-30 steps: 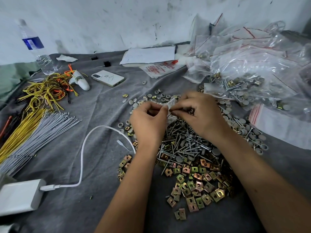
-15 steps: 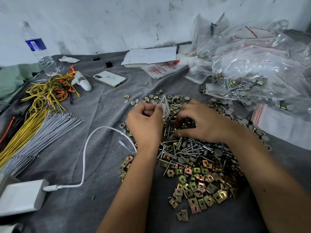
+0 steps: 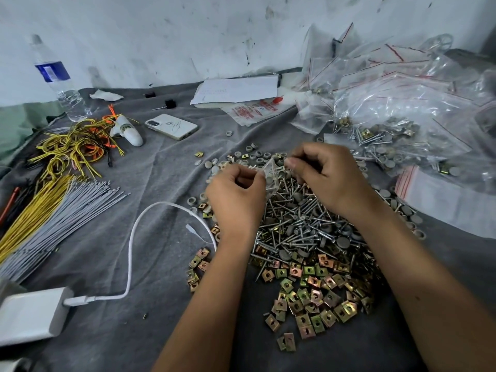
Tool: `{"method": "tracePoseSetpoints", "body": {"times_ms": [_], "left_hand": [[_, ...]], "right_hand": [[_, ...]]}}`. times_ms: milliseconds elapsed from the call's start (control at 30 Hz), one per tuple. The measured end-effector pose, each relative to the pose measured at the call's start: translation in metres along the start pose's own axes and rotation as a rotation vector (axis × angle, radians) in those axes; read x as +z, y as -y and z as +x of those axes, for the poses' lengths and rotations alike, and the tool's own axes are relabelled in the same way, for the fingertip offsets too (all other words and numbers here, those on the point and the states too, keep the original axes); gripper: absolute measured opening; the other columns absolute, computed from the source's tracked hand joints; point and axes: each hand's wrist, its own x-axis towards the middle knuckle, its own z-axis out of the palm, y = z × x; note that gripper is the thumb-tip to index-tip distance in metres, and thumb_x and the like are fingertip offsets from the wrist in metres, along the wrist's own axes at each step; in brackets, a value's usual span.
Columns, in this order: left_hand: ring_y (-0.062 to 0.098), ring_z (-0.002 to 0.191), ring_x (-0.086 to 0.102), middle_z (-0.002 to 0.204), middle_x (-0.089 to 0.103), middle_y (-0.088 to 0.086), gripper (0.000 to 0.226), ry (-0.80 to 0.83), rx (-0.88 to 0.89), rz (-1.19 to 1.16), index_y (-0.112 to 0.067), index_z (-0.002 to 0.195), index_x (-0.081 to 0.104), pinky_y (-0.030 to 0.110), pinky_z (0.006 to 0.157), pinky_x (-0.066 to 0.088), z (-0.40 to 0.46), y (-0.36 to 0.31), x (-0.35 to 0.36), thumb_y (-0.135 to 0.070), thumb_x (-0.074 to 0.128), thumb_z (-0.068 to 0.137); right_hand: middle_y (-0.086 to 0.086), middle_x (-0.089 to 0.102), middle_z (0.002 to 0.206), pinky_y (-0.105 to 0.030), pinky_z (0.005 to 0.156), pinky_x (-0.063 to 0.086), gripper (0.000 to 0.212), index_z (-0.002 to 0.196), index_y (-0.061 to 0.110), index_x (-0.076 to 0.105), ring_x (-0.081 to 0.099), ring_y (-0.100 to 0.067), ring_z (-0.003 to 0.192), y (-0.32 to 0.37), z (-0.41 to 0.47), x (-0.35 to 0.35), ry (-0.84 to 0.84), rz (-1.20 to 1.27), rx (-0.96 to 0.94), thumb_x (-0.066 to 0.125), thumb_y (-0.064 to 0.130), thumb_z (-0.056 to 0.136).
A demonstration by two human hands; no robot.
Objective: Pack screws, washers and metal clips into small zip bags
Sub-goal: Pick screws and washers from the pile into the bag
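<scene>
I'm mid-fill, I judge: my left hand pinches a small clear bag by one edge above the far side of the screws, and my right hand has its fingers curled together at the bag's mouth; whether they pinch a part or the bag itself I cannot tell. The bag seems to hang with its long axis roughly upright, mouth toward the right hand. Next I'd need another piece from the clips or washers, keeping the mouth open.
</scene>
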Motion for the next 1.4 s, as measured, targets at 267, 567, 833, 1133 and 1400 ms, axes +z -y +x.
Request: {"method": "tracePoseSetpoints", "body": {"times_ms": [267,567,833,1133,1400], "left_hand": [[0.001,0.052,0.058,0.060,0.066,-0.008,0.020,0.082,0.075,0.007,-0.021,0.071,0.071,0.014,0.049,0.042,-0.005,-0.004,-0.001,-0.010,0.077,0.088],[0.002,0.054,0.059,0.061,0.067,-0.009,0.020,0.050,0.076,0.001,-0.021,0.072,0.072,0.014,0.050,0.043,-0.004,-0.004,0.000,-0.010,0.076,0.088],[-0.002,0.042,0.048,0.046,0.055,-0.019,0.016,-0.057,-0.044,-0.091,-0.016,0.071,0.074,0.010,0.045,0.035,0.001,-0.002,-0.001,-0.008,0.075,0.086],[0.001,0.046,0.046,0.048,0.053,-0.016,0.023,-0.058,-0.122,-0.162,-0.022,0.067,0.071,0.020,0.049,0.040,0.004,-0.001,-0.003,-0.009,0.075,0.086],[0.000,0.047,0.050,0.050,0.057,-0.019,0.018,0.098,-0.005,-0.001,-0.023,0.073,0.074,0.016,0.049,0.039,0.003,0.001,-0.003,-0.015,0.079,0.088]], "right_hand": [[0.013,0.074,0.093,-0.021,0.080,0.058,0.020,0.105,0.022,0.077,0.070,0.001,0.088,0.008,0.000,0.001,0.072,-0.122,-0.034,0.080,0.012,0.087],[0.005,0.077,0.095,-0.013,0.076,0.052,0.022,0.105,0.016,0.080,0.068,-0.002,0.082,0.010,0.000,0.006,0.023,-0.239,-0.171,0.082,0.012,0.084],[0.018,0.065,0.085,-0.019,0.065,0.048,0.025,0.091,0.029,0.073,0.063,0.001,0.073,0.003,0.000,-0.004,0.154,-0.325,0.002,0.074,0.052,0.081],[0.012,0.053,0.098,-0.031,0.084,0.045,0.016,0.097,0.026,0.071,0.053,-0.011,0.098,0.003,0.002,-0.003,0.458,-0.529,0.041,0.071,0.041,0.092],[0.014,0.063,0.081,-0.007,0.062,0.040,0.005,0.099,0.023,0.068,0.061,0.002,0.071,0.007,0.003,-0.008,0.040,-0.247,0.019,0.064,0.024,0.100]]}}
